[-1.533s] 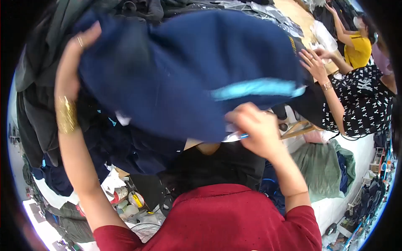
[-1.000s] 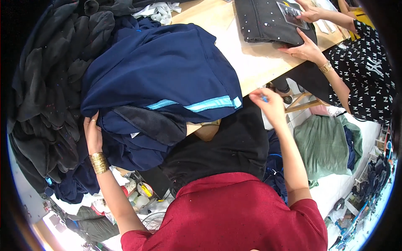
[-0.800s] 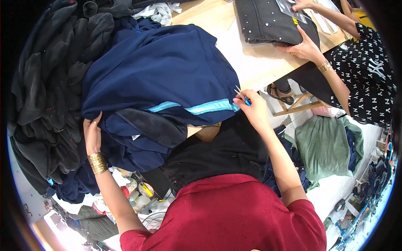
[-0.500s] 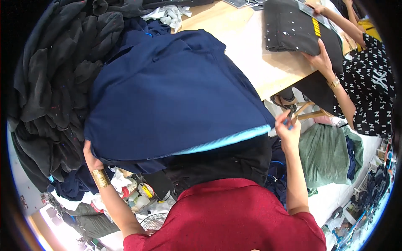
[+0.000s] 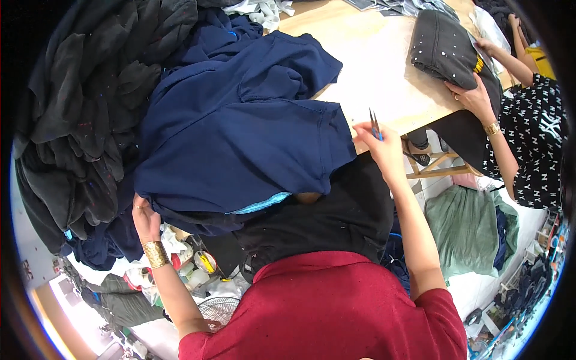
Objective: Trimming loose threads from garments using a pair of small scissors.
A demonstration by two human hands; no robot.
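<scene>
A navy blue garment [image 5: 210,150] lies across the table edge and my lap, its light blue inner edge [image 5: 264,204] turned up along the near side. At its lower left corner my left hand [image 5: 146,221] is closed on the fabric, thumb on top and the other fingers partly hidden below. My right hand [image 5: 385,153] is just right of the garment's open end, apart from it. It is closed round small thread snips [image 5: 376,127] with a blue grip, their dark pointed blades sticking up.
Black garments [image 5: 90,108] are heaped at the left. Across the pale wooden table [image 5: 360,54], a co-worker's hand [image 5: 477,96] holds a folded dark garment [image 5: 441,48]. Green cloth [image 5: 459,231] lies on the floor at right; a fan [image 5: 219,311] stands lower left.
The garment's right side has been folded up and leftward, exposing an open end. My right hand has moved up and left with the snips. The co-worker's folded garment has shifted right.
</scene>
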